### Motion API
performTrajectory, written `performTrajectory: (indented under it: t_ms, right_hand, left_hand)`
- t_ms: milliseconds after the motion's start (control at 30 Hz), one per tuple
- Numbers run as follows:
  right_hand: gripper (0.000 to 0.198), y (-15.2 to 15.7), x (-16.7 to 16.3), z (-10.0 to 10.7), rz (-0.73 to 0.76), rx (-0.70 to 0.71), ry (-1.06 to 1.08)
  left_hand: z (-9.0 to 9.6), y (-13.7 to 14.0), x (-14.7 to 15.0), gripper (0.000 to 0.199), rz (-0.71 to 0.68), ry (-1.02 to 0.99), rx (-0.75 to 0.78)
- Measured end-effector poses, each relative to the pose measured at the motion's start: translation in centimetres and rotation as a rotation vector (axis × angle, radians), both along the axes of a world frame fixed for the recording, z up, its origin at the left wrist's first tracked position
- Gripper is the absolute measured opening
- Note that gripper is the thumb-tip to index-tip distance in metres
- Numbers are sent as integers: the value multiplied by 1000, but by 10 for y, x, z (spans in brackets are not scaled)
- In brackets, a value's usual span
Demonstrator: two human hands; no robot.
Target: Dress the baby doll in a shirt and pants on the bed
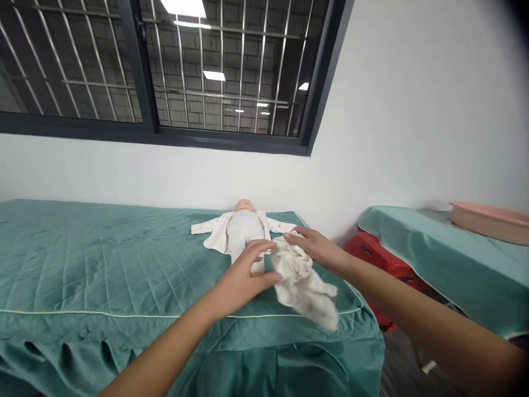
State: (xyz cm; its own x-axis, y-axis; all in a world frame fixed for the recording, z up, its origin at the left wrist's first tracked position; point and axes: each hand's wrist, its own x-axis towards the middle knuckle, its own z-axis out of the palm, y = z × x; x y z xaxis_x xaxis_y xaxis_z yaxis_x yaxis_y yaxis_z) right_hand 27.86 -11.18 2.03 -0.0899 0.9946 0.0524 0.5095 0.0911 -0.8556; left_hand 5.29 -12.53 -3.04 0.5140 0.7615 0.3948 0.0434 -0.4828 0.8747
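Observation:
A small white patterned baby garment point(298, 270) hangs bunched up over the front right part of the bed, its lower end blurred. My right hand point(316, 248) grips its upper right part, the fingertips partly lost in the folds. At its left edge is my left hand point(243, 275), thumb and fingers apart; whether the tips touch the cloth I cannot tell. Behind the hands a baby doll point(244, 229) lies on its back, head toward the wall. A white jacket point(219, 229) with patterned sleeves is spread open around its pale grey body. My left hand hides part of its legs.
The bed has a green quilted cover point(103, 259) and stands against a white wall below a barred window point(223, 71). To the right, a green-covered table point(433, 253) bears a pink basin point(491, 220). Red plastic items point(380, 264) stand between bed and table.

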Motion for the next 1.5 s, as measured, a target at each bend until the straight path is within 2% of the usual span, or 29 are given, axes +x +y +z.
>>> performTrajectory:
  t_ms: [67, 100, 200, 267, 333, 400, 467, 533, 633, 733, 833, 900, 1033, 1100, 1167, 1267, 1367, 1433, 1500]
  right_hand:
    - [43, -4, -24, 16, 82, -13, 140]
    - [43, -7, -33, 21, 111, -19, 183]
    - [43, -13, -50, 27, 245, 23, 188]
    - [50, -14, -56, 26, 362, 72, 150]
    - [47, -8, -59, 22, 420, 120, 114]
    - [36, 3, -60, 16, 394, 196, 50]
    - [23, 17, -60, 10, 356, 291, -58]
    - [19, 31, -59, 2, 339, 349, -164]
    - [27, 45, -53, -9, 303, 315, -243]
    - [27, 54, -43, -13, 226, 226, -144]
    - [34, 59, -30, -2, 273, 121, 45]
    - [34, 62, -22, 13, 358, 78, 68]
    - [32, 59, -13, 43, 540, 51, -75]
    - [33, 54, -14, 54, 622, 32, -138]
    - [30, 48, -16, 61, 663, 76, -212]
    - [21, 40, -19, 66, 598, 264, -266]
    - [18, 35, -18, 67, 457, 351, -118]
    - [18, 32, -18, 65, 358, 338, 55]
    - [21, 30, -21, 61, 262, 325, 236]
  left_hand:
    - [14, -1, -2, 56, -3, 100, 226]
    - [18, 2, -5, 53, 27, 136, 312]
    - [17, 16, -16, 27, 154, 218, 428]
    - [13, 24, -24, 16, 211, 228, 435]
    - [8, 29, -31, 13, 271, 186, 435]
    - [5, 32, -37, 14, 326, 144, 446]
    - [3, 35, -42, 16, 329, 124, 439]
    - [1, 37, -45, 21, 325, 111, 395]
    - [-4, 44, -48, 21, 389, 109, 316]
    - [-3, 54, -53, 17, 401, 138, 248]
    - [14, 67, -60, 32, 351, 157, 222]
    - [33, 72, -65, 29, 305, 206, 259]
    - [78, 68, -69, 11, 219, 285, 331]
    - [96, 62, -68, 12, 240, 237, 319]
    - [106, 57, -66, 15, 288, 161, 287]
    - [107, 57, -60, 19, 319, -6, 234]
    - [100, 61, -53, 23, 253, -126, 125]
    - [96, 62, -48, 31, 212, -96, 68]
    - [93, 58, -41, 39, 115, 59, 57]
